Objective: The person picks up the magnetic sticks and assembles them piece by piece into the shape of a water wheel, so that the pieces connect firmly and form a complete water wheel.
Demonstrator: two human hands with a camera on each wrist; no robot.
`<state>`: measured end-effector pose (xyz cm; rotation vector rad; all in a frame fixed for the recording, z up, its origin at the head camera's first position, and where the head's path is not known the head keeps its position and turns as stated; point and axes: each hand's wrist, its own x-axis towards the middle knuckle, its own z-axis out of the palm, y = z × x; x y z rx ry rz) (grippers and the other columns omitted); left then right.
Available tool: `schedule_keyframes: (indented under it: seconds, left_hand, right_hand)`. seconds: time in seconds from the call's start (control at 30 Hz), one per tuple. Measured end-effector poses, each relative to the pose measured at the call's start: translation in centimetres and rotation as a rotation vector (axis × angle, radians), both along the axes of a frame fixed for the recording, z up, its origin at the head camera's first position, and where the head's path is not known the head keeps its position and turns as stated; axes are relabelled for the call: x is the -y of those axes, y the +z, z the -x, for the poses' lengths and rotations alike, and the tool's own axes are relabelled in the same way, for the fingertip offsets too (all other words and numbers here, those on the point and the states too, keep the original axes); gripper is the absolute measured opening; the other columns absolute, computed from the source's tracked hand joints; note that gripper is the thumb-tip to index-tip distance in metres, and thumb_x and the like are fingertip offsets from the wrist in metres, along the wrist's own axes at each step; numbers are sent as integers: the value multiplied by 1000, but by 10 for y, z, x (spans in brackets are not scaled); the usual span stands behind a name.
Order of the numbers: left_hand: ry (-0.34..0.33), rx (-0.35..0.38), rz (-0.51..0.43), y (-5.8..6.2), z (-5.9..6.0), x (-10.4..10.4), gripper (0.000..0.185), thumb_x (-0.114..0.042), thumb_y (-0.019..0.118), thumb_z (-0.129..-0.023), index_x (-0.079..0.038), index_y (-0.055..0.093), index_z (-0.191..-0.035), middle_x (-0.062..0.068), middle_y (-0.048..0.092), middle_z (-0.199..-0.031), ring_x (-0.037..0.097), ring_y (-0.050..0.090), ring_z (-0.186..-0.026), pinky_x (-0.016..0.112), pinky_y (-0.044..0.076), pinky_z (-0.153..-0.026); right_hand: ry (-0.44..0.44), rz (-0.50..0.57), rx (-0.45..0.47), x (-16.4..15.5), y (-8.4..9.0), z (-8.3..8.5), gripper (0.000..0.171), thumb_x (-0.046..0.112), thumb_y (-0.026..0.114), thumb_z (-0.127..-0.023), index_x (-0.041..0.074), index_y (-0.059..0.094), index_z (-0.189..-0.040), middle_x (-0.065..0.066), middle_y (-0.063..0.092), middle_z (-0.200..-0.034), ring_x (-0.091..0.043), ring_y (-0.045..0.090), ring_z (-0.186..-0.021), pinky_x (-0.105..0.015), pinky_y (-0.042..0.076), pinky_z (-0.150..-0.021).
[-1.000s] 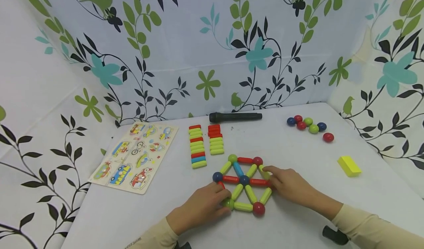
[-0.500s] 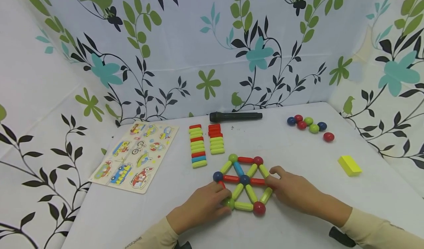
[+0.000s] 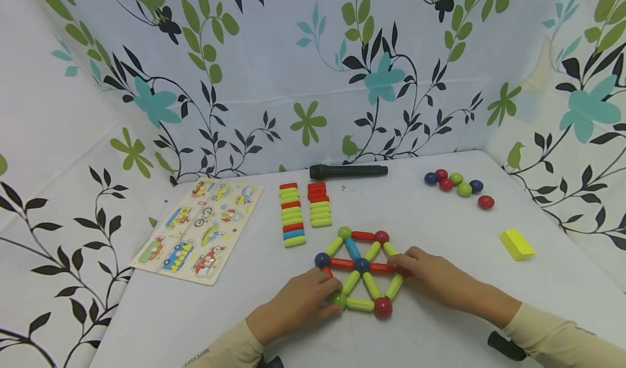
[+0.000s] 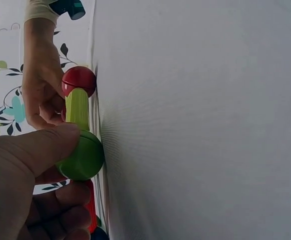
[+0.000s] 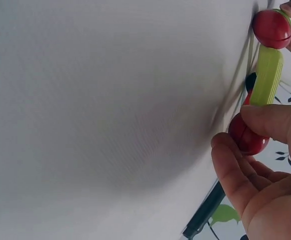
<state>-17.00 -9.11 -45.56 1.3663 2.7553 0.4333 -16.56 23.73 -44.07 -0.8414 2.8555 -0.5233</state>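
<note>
On the white table (image 3: 440, 232), close to its front edge, lies a flat hexagon (image 3: 359, 267) built of short plastic rods and glossy balls, with six spokes meeting at a dark blue ball in the middle. Both hands work at its rim. The left hand (image 3: 298, 303) pinches the green ball (image 4: 81, 156) at the near-left corner, thumb curled over it and fingers tucked beneath, as the left wrist view shows; a ribbed lime rod (image 4: 77, 107) runs from that ball to a red ball (image 4: 79, 81) at the next corner. The right hand (image 3: 432, 278) pinches a red ball (image 5: 248, 136) at the right-hand corner between thumb and fingertips, and a lime rod (image 5: 267, 75) joins it to the next red ball (image 5: 272, 28).

No box or tray holds the spare parts; they sit loose on the tabletop. Two neat rows of rods (image 3: 304, 213), lime, red and one blue, lie side by side behind the hexagon. Farther right, a small cluster of smooth round balls (image 3: 455, 184) in blue, red and green rests near the back, one red ball a little apart. A yellow block (image 3: 516, 245) with flat faces lies alone towards the right. A black cylindrical torch (image 3: 348, 170) lies along the back edge. At the left sits a thin wooden puzzle board (image 3: 200, 229) with coloured vehicle pieces set in its cut-outs. Cloth printed with leaves and flowers (image 3: 303, 74) hangs around the table.
</note>
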Motion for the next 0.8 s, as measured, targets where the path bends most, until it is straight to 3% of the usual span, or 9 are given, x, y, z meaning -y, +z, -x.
schedule_keyframes:
  seconds: [0.4, 0.57, 0.8]
  left_hand:
    - [-1, -8, 6, 0, 1, 0, 35, -38, 80, -89, -20, 69, -117, -13, 58, -92, 0, 48, -82, 11, 42, -68]
    - [3, -3, 3, -1, 1, 0, 36, -38, 80, -88, -20, 70, -117, -13, 57, -92, 0, 48, -81, 11, 42, -68]
    - [-4, -22, -3, -1, 0, 0, 34, -39, 79, -89, -20, 70, -116, -13, 57, -92, 0, 48, -82, 11, 42, -68]
  right_hand:
    - [-4, 16, -35, 1, -3, -5, 60, 13, 79, -88, 24, 57, -142, 4, 61, -111, -11, 65, -97, -28, 59, -82]
    - [-91, 20, 7, 3, -5, -4, 72, 18, 81, -87, 20, 48, -150, 8, 62, -108, -7, 64, -94, -28, 59, -82]
    - [-185, 62, 100, 1, -3, -4, 82, 20, 83, -85, 16, 41, -155, 6, 65, -116, -9, 62, -98, -33, 58, -86]
